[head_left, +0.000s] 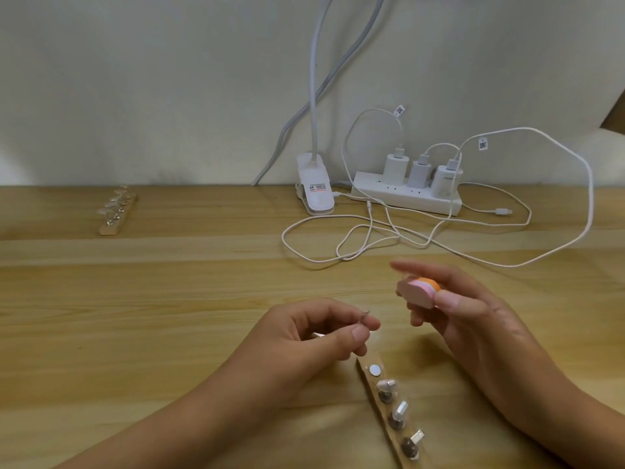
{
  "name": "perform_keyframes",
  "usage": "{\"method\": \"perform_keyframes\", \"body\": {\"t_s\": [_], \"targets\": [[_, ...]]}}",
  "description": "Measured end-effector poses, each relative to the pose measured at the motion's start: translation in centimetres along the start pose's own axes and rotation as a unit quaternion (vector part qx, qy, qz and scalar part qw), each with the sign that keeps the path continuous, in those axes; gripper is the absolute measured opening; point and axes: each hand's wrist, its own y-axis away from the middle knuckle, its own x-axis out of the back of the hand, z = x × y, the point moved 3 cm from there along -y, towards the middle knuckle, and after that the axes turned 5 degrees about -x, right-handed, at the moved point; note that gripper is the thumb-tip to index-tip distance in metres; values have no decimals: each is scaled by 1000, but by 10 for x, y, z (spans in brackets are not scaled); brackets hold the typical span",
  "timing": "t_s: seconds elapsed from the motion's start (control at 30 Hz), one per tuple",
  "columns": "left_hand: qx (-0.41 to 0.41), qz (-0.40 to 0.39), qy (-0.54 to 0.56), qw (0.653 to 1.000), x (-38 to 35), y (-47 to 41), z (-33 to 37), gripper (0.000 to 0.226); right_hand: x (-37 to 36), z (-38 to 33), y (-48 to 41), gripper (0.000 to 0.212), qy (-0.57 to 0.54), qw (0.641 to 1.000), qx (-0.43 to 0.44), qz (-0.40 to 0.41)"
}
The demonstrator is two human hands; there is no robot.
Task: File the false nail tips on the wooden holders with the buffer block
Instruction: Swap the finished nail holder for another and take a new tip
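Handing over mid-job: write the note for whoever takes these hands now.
Left hand: pinches one clear nail tip, off its holder.
Right hand: holds the buffer block, apart from that tip.
Near holder: one bare magnet disc, three mounted tips.
Far holder: back left, a row of tips on it.
Done: cannot tell which tips are filed.
Left: file the held tip, reseat it, then the rest.

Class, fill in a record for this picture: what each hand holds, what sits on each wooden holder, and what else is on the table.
left hand: pinches one clear tip above the table
right hand: grips the pink and orange buffer, apart from that tip
near holder: three tips on pegs, one bare round disc
far holder: back left, a row of clear tips
other: power strip with three chargers, lamp clamp, white cables
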Motion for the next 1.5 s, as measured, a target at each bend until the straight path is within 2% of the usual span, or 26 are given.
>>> {"method": "perform_keyframes", "body": {"t_s": [0.1,0.2,0.3,0.43,0.53,0.6,0.7,0.83,0.93,1.0,1.1,1.17,1.23,1.33,1.4,1.5], "targets": [[9,-8,-7,1000,1,0,-2,24,0,2,1,39,-6,1000,-9,-17],[4,-7,-2,1000,0,0,-1,19,0,4,1,26,-27,999,6,-17],[5,-9,-8,1000,-1,0,0,12,-2,3,4,32,0,999,32,-17],[2,-20,-16,1000,-2,1,-1,15,-10,-4,8,55,59,995,50,-58],[-1,-24,-25,999,-3,0,-2,3,-16,-7,10,53,104,989,60,-87],[-6,-27,-27,999,-3,0,-3,4,-16,-6,9,51,120,987,58,-91],[-3,-28,-32,999,-3,1,-3,5,-14,-5,9,51,113,990,48,-73],[-12,-31,-32,999,-4,1,-1,7,-18,-7,11,45,162,979,111,-45],[-9,-26,-43,999,-3,2,-1,6,-13,-3,8,43,141,985,99,-7],[-10,-26,-43,999,-4,1,-1,6,-14,-4,8,45,144,984,100,-14],[-17,-31,-27,999,-4,1,-1,8,-20,-6,12,45,188,969,153,-40],[-19,-34,-32,999,-4,1,-2,5,-16,-2,9,42,154,979,130,-14],[-22,-37,-37,998,-3,1,-3,13,-13,-3,6,40,124,987,104,2],[-24,-39,-42,998,-2,1,-6,18,-17,-9,11,32,171,970,173,-27],[-25,-41,-46,998,-1,1,-7,19,-16,-5,9,31,192,969,154,-22],[-22,-41,-44,998,-1,2,-7,18,-10,-4,5,33,139,986,90,8]]}}
